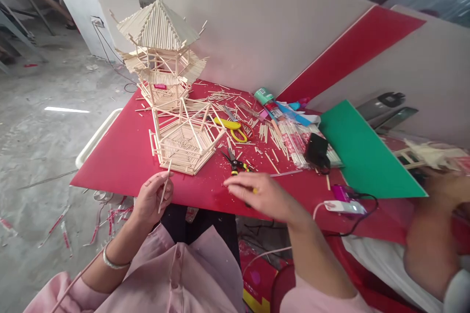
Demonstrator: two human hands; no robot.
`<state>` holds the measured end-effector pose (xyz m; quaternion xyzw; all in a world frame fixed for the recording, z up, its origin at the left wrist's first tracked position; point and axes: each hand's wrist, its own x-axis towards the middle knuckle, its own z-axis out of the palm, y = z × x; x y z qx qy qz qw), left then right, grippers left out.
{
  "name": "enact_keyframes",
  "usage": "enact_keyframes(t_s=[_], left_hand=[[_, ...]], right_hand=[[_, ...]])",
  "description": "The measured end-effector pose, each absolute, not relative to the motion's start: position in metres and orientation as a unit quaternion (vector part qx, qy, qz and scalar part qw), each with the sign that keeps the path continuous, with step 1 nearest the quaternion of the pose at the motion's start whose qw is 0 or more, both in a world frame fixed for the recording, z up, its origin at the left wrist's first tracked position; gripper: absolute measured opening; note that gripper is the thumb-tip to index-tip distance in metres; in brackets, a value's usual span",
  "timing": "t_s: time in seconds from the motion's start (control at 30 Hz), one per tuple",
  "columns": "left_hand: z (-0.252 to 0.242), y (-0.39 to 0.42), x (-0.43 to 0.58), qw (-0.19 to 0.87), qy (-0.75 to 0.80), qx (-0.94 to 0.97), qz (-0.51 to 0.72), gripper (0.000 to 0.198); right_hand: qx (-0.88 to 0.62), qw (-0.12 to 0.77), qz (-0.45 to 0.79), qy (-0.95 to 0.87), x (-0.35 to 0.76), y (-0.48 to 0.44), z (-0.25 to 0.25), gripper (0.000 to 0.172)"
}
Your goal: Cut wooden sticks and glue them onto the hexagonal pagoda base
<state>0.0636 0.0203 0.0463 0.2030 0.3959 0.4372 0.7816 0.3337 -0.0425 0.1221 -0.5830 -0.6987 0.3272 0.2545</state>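
Note:
A thin wooden stick point(165, 186) is pinched upright between the thumb and fingers of my left hand point(152, 198), at the table's front edge. My right hand point(259, 193) hovers palm down with fingers stretched, holding nothing visible. Just beyond it, partly covered by it, lie black-and-yellow pliers point(232, 159). In front of my left hand stands a six-sided stick base with railings point(185, 144). Behind that rises a pagoda model point(157, 29) built of the same sticks, with tiered roofs.
Loose sticks point(270, 134), yellow-handled scissors point(227, 123) and bagged sticks point(293, 142) cover the red table point(110, 156). A green board point(367, 156), black adapter point(316, 150) and power strip point(343, 207) are at right. Another person's blurred arm point(429, 234) reaches in there.

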Motion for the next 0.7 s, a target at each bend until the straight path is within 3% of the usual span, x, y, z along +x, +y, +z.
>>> enact_keyframes(t_s=[0.23, 0.43, 0.7], left_hand=[[0.040, 0.009, 0.066, 0.727, 0.437, 0.263, 0.461, 0.030], [0.042, -0.005, 0.081, 0.656, 0.482, 0.421, 0.401, 0.033], [0.051, -0.002, 0.100, 0.626, 0.486, 0.470, 0.389, 0.030]], right_hand=[[-0.765, 0.111, 0.185, -0.607, 0.442, 0.043, 0.093, 0.019], [-0.784, 0.082, 0.161, -0.593, 0.463, 0.091, 0.069, 0.024], [-0.793, 0.027, 0.108, -0.599, 0.452, 0.130, 0.059, 0.037]])
